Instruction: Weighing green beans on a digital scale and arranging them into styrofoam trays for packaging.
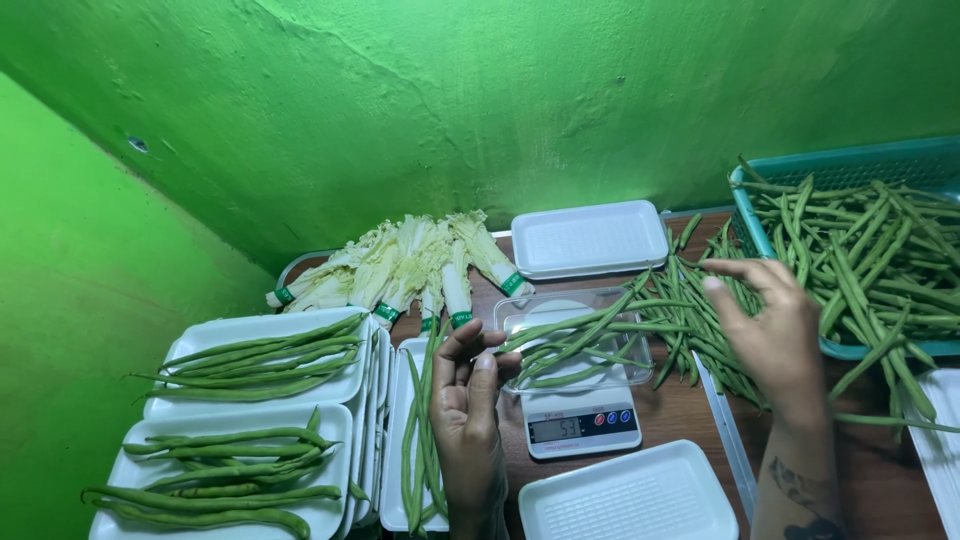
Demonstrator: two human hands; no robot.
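At the far left, two white foam trays lay on the desk, each filled with a row of long green beans, and another narrow tray just beside them carried a few more beans lying lengthwise. Behind these, bundles of pale leafy cabbage with green bands rested against the green wall. The left hand was raised palm-up near the middle, fingers loosely curled, its thumb and fingertips pinching the ends of a few green beans that stretched across a clear plastic tray sitting on a small digital scale. An empty white tray lay in front of the scale and another behind it. To the right, the right hand hovered open, fingers spread and slightly bent, touching a loose heap of beans on the desk, gripping none that could be seen. At the far right, a teal plastic basket was piled high with more beans.
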